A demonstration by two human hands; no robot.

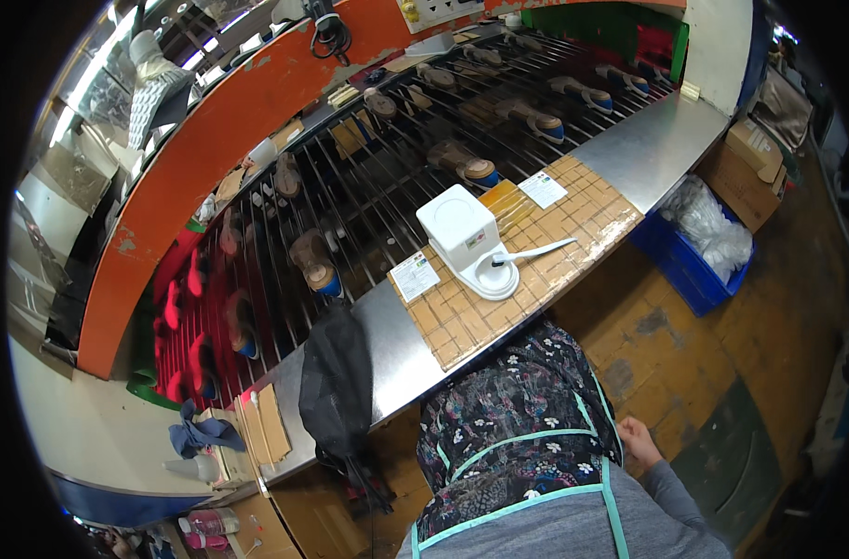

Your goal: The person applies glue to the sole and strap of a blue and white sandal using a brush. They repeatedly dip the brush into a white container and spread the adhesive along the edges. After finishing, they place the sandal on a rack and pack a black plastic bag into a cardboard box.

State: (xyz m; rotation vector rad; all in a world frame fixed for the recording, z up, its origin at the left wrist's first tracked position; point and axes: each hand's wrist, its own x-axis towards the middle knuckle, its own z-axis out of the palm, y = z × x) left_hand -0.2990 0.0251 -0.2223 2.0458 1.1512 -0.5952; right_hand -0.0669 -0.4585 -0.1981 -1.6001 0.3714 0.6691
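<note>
My right hand point(638, 443) hangs low beside the edge of my dark floral apron point(513, 401), away from the bench. Its fingers are small in the picture and partly hidden against the apron, so their grip is unclear. My left hand is out of view. In front of me, a white plastic pot point(460, 228) with a round cup at its foot stands on a patterned brown board point(564, 219). A white-handled brush point(541, 251) rests across the cup. Printed cards point(414, 276) lie on the board, to either side of the pot.
Behind the bench, a bed of metal rods point(378, 177) carries several shoes point(461, 163) under an orange arched frame point(163, 196). A black bag point(336, 382) lies over the bench edge. On the right stands a blue crate point(690, 265) of clear plastic bags, beside cardboard boxes point(746, 177).
</note>
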